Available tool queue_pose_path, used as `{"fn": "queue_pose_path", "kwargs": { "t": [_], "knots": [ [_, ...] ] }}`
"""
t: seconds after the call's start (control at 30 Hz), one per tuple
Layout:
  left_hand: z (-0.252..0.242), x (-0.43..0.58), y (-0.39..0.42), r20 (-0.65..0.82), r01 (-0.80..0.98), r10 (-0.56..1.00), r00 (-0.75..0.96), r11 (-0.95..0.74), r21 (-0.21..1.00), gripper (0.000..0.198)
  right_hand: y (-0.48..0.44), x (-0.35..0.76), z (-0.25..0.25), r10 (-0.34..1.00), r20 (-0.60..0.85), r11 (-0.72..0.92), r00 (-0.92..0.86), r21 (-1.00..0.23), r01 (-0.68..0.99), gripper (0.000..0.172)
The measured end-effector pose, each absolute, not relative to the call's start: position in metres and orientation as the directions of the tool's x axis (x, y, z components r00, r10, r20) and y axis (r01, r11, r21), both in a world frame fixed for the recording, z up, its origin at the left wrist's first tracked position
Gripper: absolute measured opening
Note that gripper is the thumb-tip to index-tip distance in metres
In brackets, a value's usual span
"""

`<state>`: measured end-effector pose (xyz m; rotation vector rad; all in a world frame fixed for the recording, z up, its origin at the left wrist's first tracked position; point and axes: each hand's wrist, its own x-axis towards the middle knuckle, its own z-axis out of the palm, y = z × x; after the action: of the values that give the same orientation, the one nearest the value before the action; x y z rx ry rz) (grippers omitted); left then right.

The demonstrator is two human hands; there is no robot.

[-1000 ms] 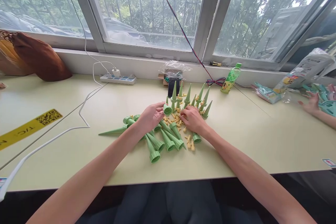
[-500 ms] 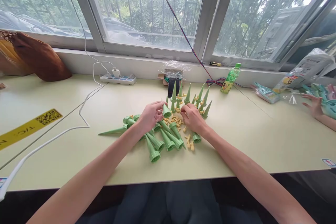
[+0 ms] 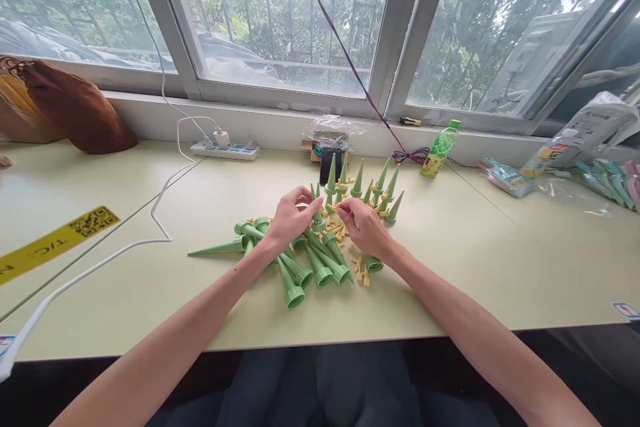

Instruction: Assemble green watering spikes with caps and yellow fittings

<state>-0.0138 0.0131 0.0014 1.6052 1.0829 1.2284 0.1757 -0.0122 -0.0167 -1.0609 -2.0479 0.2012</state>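
My left hand (image 3: 294, 219) is closed around a green plastic spike (image 3: 317, 219), partly hidden by the fingers and roughly upright. Just right of it, my right hand (image 3: 366, 225) pinches a small yellow plastic valve (image 3: 336, 207), close to that spike. Loose yellow valves (image 3: 339, 232) lie on the table between the hands. A pile of green spikes (image 3: 300, 273) with ribbed open caps lies under and in front of my left hand. Behind my right hand, several green spikes (image 3: 357, 181) stand point up, with yellow valves fitted on some of them.
A dark phone (image 3: 330, 165) leans on a small box behind the standing spikes. A green drink bottle (image 3: 440, 149) stands at the back right, near bundled wires (image 3: 411, 156). A white power strip (image 3: 225, 151) and its cable lie left. Packaged items (image 3: 507, 177) lie far right.
My left hand has turned the spike, so its open cap no longer faces me. My right hand has shifted slightly left toward it. Another person's hand at far right has left the view.
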Motion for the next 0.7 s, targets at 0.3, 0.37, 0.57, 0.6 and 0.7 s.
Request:
{"fn": "queue_pose_path", "kwargs": {
  "t": [0.3, 0.37, 0.57, 0.6, 0.7],
  "knots": [
    [-0.002, -0.0134, 0.0133, 0.391, 0.237, 0.906, 0.161, -0.42, 0.876, 0.034, -0.0135, 0.1739, -0.0189, 0.695, 0.587, 0.704, -0.414, -0.443, 0.555, 0.016],
    [-0.0026, -0.0132, 0.0128, 0.394, 0.243, 0.905, 0.162, -0.423, 0.873, 0.034, -0.0142, 0.1733, -0.0183, 0.694, 0.578, 0.709, -0.429, -0.445, 0.547, 0.017],
    [-0.0027, -0.013, 0.0115, 0.414, 0.255, 0.898, 0.152, -0.44, 0.861, 0.036, -0.0158, 0.1725, -0.0168, 0.703, 0.558, 0.702, -0.441, -0.443, 0.558, 0.016],
    [-0.0027, -0.0129, 0.0115, 0.417, 0.256, 0.896, 0.15, -0.442, 0.86, 0.036, -0.0157, 0.1725, -0.017, 0.705, 0.555, 0.7, -0.441, -0.442, 0.561, 0.016],
    [-0.0031, -0.0125, 0.0116, 0.429, 0.253, 0.892, 0.14, -0.451, 0.856, 0.036, -0.0155, 0.1726, -0.0178, 0.708, 0.55, 0.697, -0.443, -0.439, 0.567, 0.017]
  ]
}}
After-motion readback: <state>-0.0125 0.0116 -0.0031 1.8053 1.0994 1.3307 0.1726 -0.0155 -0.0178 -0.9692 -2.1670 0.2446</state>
